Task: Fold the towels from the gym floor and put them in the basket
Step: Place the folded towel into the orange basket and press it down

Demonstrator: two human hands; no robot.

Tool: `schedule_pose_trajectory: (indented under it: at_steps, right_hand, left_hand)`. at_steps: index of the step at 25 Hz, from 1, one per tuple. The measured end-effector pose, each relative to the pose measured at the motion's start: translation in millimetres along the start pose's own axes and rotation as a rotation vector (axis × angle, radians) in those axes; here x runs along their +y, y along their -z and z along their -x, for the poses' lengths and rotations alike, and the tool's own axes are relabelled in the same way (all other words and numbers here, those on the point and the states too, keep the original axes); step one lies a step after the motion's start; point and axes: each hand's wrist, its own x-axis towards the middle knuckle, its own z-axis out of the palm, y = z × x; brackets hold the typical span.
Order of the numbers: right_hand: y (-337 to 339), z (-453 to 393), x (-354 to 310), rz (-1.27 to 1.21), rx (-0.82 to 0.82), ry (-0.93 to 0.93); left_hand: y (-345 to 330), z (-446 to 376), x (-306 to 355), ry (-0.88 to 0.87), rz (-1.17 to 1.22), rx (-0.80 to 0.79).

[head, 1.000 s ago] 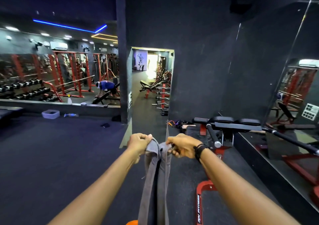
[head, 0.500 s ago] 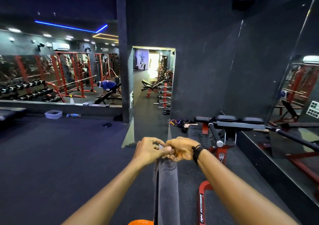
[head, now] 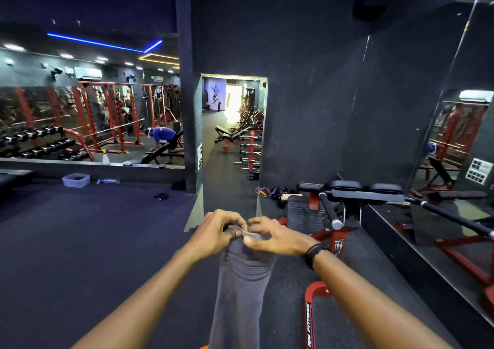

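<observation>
While the grey towel hangs lengthwise in front of the person above the gym floor, the left hand grips its top edge with curled fingers and the right hand pinches the same edge just beside it — to fold it well, I judge, the corners should be matched before the halves are brought together. No basket is clearly in view; far off by the mirror wall a pale tub sits on the floor — something dark lies in it, too small to tell.

A single head-worn view looks forward and slightly down, close above the hands, facing the doorway beyond them.
</observation>
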Motion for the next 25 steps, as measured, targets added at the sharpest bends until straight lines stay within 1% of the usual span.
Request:
schedule_pose_trajectory:
  at_steps: [3, 4, 6, 8, 9, 10, 13, 14, 16, 18, 19, 20, 21, 22, 23, 25]
  right_hand:
    - [-8, 10, -2, 0.171, -0.201, -0.225]
    - [-10, 11, 0, 0.187, -0.208, -0.306]
    - [-12, 12, 7, 0.086, -0.120, -0.417]
    - [-4, 7, 15, -0.036, 0.087, -0.448]
    - [1, 4, 19, -0.038, 0.186, -0.422]
    - [4, 3, 18, 0.003, 0.230, -0.385]
    - [-3, -2, 10, 0.183, 0.221, -0.320]
    - [-8, -5, 7, 0.199, 0.238, -0.304]
    - [-13, -9, 11, 0.147, 0.353, -0.279]
    - [-8, -7, 19, -0.020, 0.435, -0.263]
    - [-4, -4, 22, -0.150, 0.416, -0.253]
    - [-1, 0, 23, -0.317, 0.354, -0.235]
    - [0, 3, 23, -0.466, 0.268, -0.216]
    - [1, 5, 24, -0.558, 0.180, -0.208]
    - [1, 5, 26, -0.571, 0.102, -0.205]
    - [3, 8, 26, -0.475, 0.007, -0.232]
  left_hand:
    - [21, -1, 0, -0.025, 0.045, 0.079]
    - [27, -2, -2, -0.029, 0.032, 0.104]
    - [35, 0, -10, -0.024, -0.016, 0.120]
    - [38, 5, -19, -0.004, -0.054, 0.133]
    - [38, 8, -21, 0.005, -0.067, 0.134]
    - [37, 10, -23, 0.006, -0.077, 0.126]
    - [29, 13, -22, -0.018, -0.105, 0.088]
    - [28, 13, -21, -0.023, -0.112, 0.082]
    - [28, 13, -25, -0.016, -0.124, 0.092]
    - [32, 15, -33, 0.015, -0.139, 0.107]
    - [34, 16, -37, 0.033, -0.144, 0.116]
    - [35, 17, -40, 0.047, -0.149, 0.125]
    - [36, 18, -42, 0.051, -0.155, 0.137]
    - [36, 19, -43, 0.049, -0.162, 0.143]
    - [35, 18, -44, 0.045, -0.168, 0.142]
    - [33, 16, -47, 0.040, -0.182, 0.124]
